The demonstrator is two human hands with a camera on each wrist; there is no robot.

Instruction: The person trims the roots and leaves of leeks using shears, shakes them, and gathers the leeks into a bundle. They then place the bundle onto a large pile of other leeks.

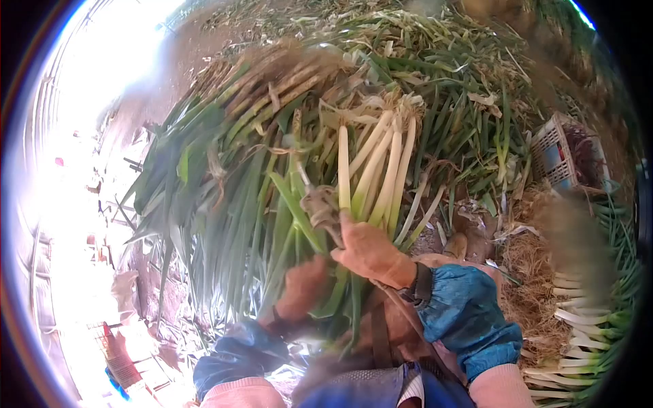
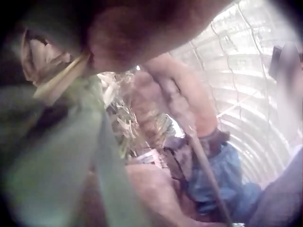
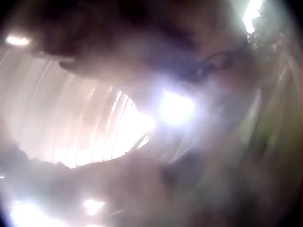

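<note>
In the head view my right hand [image 1: 374, 251] grips a hose-fed tool [image 1: 320, 207] with a wrapped body and a thin metal tip pointing away from me. Its hose [image 1: 394, 296] runs back toward my body. My left hand [image 1: 303, 289], blurred, is curled round the leaves of a green onion [image 1: 333, 299], lower and to the left. In the left wrist view, broad leaves [image 2: 113, 165] and a pale stalk [image 2: 66, 78] hang beside that hand. Just beyond my right hand lie several peeled white green onions [image 1: 381, 170], roots away from me. The right wrist view is mostly blur.
A big heap of unpeeled green onions [image 1: 211, 156] spreads at the left, with leafy trimmings [image 1: 442, 81] behind. At the right stand a plastic crate [image 1: 547, 153] and a pile of straw-like roots [image 1: 534, 272]. More white-stemmed green onions [image 1: 578, 333] lie in a row at lower right.
</note>
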